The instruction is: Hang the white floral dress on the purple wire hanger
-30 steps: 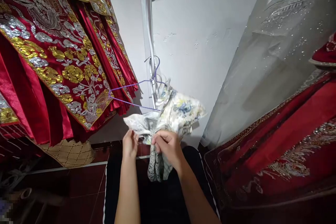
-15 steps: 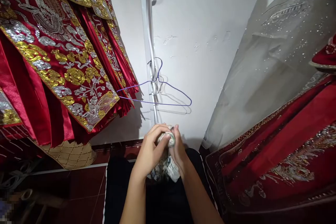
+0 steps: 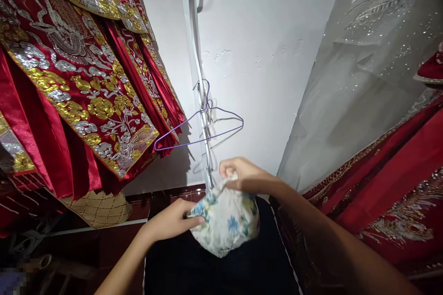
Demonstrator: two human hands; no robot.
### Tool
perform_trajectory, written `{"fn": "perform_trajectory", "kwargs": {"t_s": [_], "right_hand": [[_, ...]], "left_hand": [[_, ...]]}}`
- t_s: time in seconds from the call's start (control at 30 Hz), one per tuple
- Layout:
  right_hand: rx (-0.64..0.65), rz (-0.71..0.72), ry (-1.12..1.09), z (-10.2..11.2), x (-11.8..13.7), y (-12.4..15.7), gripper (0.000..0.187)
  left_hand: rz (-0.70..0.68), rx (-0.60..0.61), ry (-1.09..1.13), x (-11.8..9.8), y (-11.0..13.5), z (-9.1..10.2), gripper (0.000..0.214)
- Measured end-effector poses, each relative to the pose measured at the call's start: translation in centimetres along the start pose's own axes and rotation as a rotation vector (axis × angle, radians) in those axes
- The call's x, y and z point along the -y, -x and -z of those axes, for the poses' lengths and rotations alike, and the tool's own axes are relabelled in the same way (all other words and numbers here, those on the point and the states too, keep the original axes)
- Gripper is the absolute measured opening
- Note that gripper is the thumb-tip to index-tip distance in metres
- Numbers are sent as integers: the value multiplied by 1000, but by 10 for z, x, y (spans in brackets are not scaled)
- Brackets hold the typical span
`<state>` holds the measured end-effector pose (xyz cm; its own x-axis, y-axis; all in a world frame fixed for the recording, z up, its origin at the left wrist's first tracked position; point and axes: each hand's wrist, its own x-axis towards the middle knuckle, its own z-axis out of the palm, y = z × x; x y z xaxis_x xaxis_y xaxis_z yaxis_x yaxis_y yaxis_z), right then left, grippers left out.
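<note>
A piece of white cloth with blue and green flowers (image 3: pixel 226 221) hangs spread between my hands, low in the middle of the view. At its left edge my left hand (image 3: pixel 182 219) grips it, thumb on the near side. My right hand (image 3: pixel 242 175) pinches the upper edge with bent fingers. The cloth's exact kind I cannot make out. Beyond the hands, a thin purple hanger (image 3: pixel 199 143) hangs tilted and bare from a white metal strip (image 3: pixel 195 50) on the wall.
Red garments with gold and silver embroidery (image 3: pixel 100 97) hang at the left. To the right are a sheer, glittering white garment (image 3: pixel 332 83) and a red beaded one (image 3: pixel 391 161). The white wall (image 3: pixel 263 14) stands ahead, with dark red floor tiles (image 3: pixel 114 249) below.
The bunched cloth has been opened out between my hands. My left hand has moved left and my right hand slightly up and right. The hanger has swung.
</note>
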<state>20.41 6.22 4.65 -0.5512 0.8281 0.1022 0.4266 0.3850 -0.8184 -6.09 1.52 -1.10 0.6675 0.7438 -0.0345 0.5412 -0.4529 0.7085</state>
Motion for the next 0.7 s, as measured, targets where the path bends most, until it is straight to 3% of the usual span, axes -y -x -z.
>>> {"fn": "perform_trajectory", "kwargs": {"t_s": [0.1,0.17,0.27,0.37,0.47,0.53,0.63,0.7], "right_hand": [[-489,107,210,13,-9,-27,21],[-610,125,208,16,-21,-55,37],[-569,129,82,9,-46,-95,39],[-500,132,2,-8,-69,-109,26],[-524,126,32,-18,-83,-89,19],[-548,112,93,-13,-85,-67,16],[-558,74,188,9,-77,-37,21],[-557,66,250,25,-66,-24,25]], "left_hand": [[107,-66,-172,12,13,21,41],[181,-85,-304,13,15,39,41],[261,-55,-446,9,12,54,37],[307,-29,-540,11,14,50,35],[371,-86,-559,25,20,48,36],[366,-196,-515,37,22,58,35],[223,-390,-477,42,12,85,37],[102,-463,-465,34,0,105,39]]}}
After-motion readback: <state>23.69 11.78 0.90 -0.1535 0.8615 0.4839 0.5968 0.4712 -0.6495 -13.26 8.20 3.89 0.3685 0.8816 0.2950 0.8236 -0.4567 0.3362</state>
